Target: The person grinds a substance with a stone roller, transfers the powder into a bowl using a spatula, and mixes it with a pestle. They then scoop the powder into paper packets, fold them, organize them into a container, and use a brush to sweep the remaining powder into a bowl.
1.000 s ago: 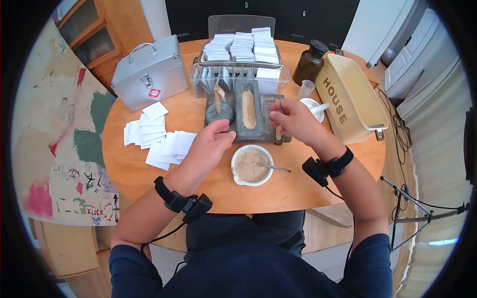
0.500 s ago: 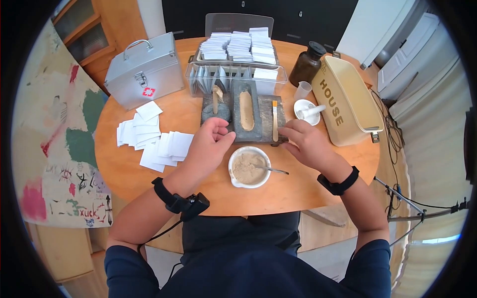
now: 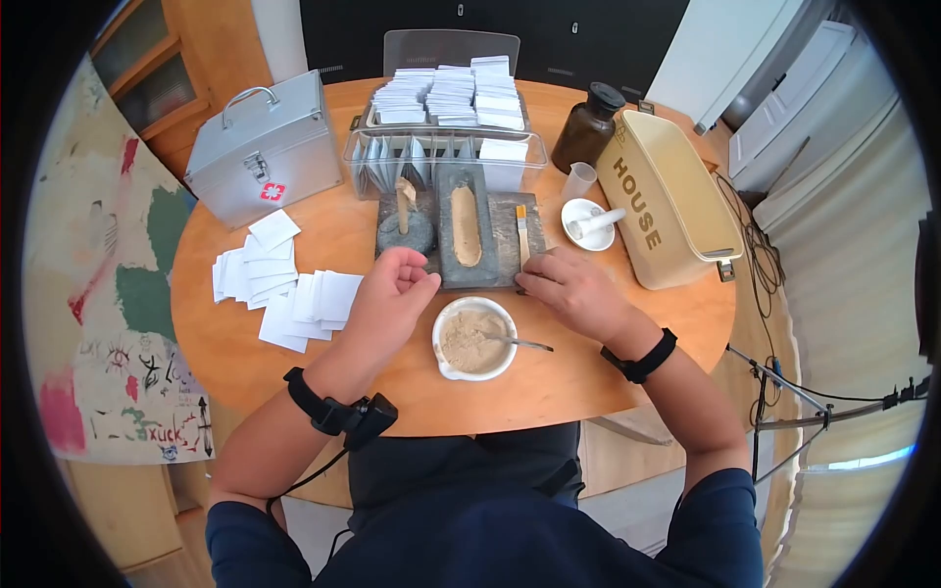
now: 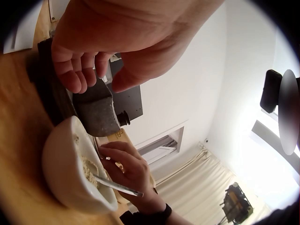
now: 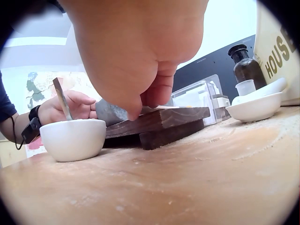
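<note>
Saw brush (image 3: 521, 225) flat on board (image 3: 505, 220), handle end at R hand (image 3: 578, 292) fingertips, bristles pointing away from R hand. Couldn't confirm a pinch on handle w/ tips partly hidden; found R fingers bent, thumb close under, approx. nearly closed. Spotted trough (image 3: 449, 265) w/ tan powder just L of R hand & beyond, close to L hand (image 3: 385, 299); round stone (image 3: 405, 235) just beyond L fingers. Noted bowl (image 3: 470, 374) bodyward of & between both hands, w/ spoon (image 3: 529, 344) sticking out twd R wrist; dish (image 3: 588, 242) beyond R hand.

Risked rolling brush or dropping it off board edge, b/c of only a fingertip grip at handle end. Could've clipped spoon w/ R wrist if pulled back low, tipping bowl & spilling powder. Also could've bumped trough w/ L thumb.

Held R hand palm down, wrist above table, forearm angled in from R. Held L hand empty, half open, fingers loosely bent, thumb apart, forearm slanting in from L.
</note>
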A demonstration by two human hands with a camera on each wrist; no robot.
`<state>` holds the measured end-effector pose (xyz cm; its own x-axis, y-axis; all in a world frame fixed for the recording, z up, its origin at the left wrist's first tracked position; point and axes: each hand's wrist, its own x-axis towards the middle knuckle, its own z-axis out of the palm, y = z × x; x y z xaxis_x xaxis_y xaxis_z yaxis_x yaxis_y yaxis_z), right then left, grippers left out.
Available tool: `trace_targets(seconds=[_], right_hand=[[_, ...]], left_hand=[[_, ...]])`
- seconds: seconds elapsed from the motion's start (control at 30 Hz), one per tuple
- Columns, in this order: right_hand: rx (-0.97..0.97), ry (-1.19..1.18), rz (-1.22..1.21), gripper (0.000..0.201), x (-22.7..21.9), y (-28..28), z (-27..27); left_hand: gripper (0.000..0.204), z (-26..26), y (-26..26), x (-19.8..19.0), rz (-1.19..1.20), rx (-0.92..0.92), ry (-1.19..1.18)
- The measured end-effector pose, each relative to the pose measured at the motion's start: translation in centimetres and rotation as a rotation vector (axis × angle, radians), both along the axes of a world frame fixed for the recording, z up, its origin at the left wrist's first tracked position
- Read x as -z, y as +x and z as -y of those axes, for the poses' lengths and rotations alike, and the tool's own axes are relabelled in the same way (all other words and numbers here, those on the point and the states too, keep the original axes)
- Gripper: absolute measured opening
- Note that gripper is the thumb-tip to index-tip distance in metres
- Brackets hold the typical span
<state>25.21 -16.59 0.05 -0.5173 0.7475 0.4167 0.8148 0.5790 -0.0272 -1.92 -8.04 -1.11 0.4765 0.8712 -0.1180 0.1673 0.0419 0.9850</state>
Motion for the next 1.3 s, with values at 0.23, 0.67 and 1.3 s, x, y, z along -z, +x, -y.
trace_targets(seconds=[0.23, 0.67, 1.3], right_hand=[[0.044, 0.205, -0.127, 0.024, -1.9, -0.1, -0.6], [0.216, -0.260, -1.241, 0.017, -6.5, -2.1, -2.3], [0.308, -0.336, -1.082, 0.013, -6.1, -3.2, -6.0]], left_hand=[[0.027, -0.1, 0.5, 0.3, 0.027, 0.002, -0.007], [0.023, -3.3, 0.2, -2.3, -0.254, 0.285, 0.238], [0.030, -5.4, 0.4, -4.1, -0.451, 0.519, 0.406]])
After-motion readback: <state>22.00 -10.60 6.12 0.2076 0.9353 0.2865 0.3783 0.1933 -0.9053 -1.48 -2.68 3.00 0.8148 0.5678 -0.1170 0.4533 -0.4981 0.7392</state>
